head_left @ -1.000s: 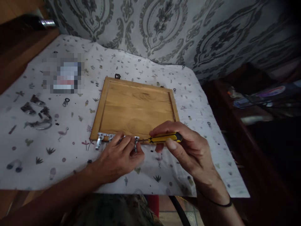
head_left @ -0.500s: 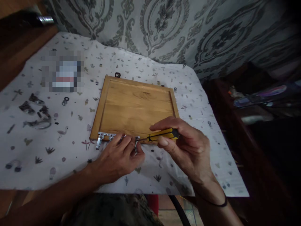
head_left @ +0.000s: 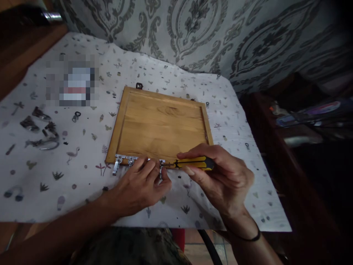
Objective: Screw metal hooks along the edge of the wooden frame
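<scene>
A wooden framed panel [head_left: 162, 121] lies flat, with a shiny metal hook rail [head_left: 131, 160] along its near edge. My left hand [head_left: 145, 184] is closed over the middle of the rail, fingertips on it and thumb beside a hook near its right end; this hides part of the rail. In my right hand [head_left: 226, 176] is a screwdriver [head_left: 194, 163] with a yellow and black handle, gripped between thumb and fingers. Its shaft points left, and the tip reaches the rail's right end beside my left thumb. Whether the tip sits in a screw is too small to tell.
Loose metal hooks [head_left: 44, 129] lie on the patterned white tablecloth [head_left: 88, 176] to the left. A blurred-out item [head_left: 77, 82] is behind them. A small dark fitting [head_left: 139, 85] touches the panel's far edge. Patterned fabric [head_left: 193, 33] hangs behind the table.
My right hand and the screwdriver have shifted slightly right and down, and the handle now lies more level. My left hand stays on the rail.
</scene>
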{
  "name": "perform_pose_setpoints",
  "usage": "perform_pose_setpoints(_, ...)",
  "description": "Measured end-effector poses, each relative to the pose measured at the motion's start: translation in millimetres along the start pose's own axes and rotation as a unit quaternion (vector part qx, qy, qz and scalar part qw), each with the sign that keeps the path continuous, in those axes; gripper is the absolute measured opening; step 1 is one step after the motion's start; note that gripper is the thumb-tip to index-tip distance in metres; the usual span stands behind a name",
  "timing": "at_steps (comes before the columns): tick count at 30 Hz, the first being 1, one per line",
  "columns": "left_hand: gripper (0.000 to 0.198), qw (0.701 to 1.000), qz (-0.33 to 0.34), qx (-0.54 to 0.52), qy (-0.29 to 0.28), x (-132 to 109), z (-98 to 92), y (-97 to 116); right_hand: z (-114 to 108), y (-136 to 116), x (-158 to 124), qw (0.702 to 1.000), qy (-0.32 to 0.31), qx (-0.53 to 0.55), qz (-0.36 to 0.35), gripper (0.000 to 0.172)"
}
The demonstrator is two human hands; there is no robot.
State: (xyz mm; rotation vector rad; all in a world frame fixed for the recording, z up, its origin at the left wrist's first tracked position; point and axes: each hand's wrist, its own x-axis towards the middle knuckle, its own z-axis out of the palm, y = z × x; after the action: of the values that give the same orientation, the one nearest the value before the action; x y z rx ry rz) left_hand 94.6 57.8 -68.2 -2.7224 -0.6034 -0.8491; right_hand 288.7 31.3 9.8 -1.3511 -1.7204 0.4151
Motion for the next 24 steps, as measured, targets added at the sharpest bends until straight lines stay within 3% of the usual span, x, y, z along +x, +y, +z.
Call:
perform_pose_setpoints(6,0.008,1.000,0.001,0.000,0.001,0.8,0.3,-0.8,-6.5,-7.5,-1.0,0.994,-0.048,0.061,0.070,0.019)
perform_pose_setpoints(10,0.008,1.000,0.004,-0.004,-0.007,0.2,0.4,-0.8,-11.4,-9.0,-3.9,0.988,-0.076,0.105,0.079,0.021)
perform_pose_setpoints(18,0.011,1.000,0.006,-0.004,0.003,0.5,0.9,-0.8,7.8,1.5,-5.5,0.999,0.030,0.001,-0.018,0.014)
perform_pose_setpoints(24,0.011,1.000,0.000,-0.008,0.011,-0.2,0.9,-1.2,-5.2,-5.1,-2.0,0.992,-0.068,0.094,0.040,0.024)
